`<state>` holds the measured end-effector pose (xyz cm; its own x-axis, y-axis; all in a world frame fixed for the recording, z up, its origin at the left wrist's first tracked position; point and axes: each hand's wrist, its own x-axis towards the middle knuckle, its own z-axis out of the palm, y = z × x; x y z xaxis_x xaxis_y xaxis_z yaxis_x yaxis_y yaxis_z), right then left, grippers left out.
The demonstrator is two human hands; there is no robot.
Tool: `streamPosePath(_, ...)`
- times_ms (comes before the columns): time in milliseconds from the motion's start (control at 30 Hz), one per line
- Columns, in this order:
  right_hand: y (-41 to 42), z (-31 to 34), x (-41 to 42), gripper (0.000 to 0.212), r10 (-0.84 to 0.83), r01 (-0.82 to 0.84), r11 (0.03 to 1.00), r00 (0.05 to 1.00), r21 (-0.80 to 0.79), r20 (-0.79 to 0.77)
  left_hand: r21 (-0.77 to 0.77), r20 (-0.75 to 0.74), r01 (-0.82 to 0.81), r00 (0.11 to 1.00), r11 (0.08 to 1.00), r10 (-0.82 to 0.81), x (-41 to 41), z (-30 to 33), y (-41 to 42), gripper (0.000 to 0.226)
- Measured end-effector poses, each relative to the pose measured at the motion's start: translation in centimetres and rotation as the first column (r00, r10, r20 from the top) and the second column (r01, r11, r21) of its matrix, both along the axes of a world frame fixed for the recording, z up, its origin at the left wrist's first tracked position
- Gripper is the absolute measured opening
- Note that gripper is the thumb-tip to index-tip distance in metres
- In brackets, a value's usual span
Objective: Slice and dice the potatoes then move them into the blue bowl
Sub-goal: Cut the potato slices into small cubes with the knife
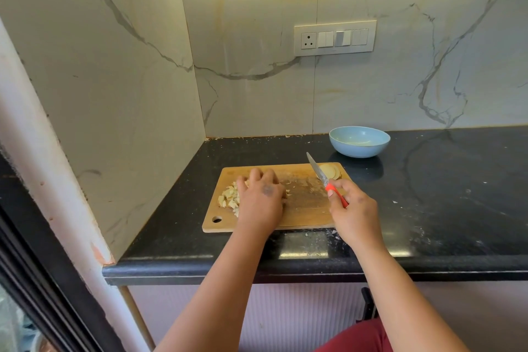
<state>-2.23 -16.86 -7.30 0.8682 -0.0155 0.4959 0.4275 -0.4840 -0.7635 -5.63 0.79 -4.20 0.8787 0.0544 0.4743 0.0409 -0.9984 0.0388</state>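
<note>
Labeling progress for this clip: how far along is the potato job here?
Partly done. A pile of diced potato sits at the cutting board's left end, with the left hand on it. The right hand holds the knife. Potato slices at the far right corner remain undiced, and the blue bowl looks empty.

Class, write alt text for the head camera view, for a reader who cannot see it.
A left hand rests over diced potato on a wooden cutting board, while the right hand holds a red-handled knife near potato slices. A blue bowl sits behind on the black counter.
</note>
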Motion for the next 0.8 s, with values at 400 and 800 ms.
streamPosePath(400, -0.1, 0.2, -0.2, 0.015, -0.013, 0.015, 0.996, 1.0, 0.092, -0.027, -0.135, 0.116, -0.028, 0.992, 0.99, 0.043, 1.2, 0.8, 0.2, 0.046)
streamPosePath(800, -3.3, 0.8, 1.5, 0.018, -0.196, 0.2, 0.969, 0.98, 0.143, -0.045, -0.079, 0.131, -0.077, 0.988, 0.994, 0.087, 1.4, 0.6, 0.4, 0.066)
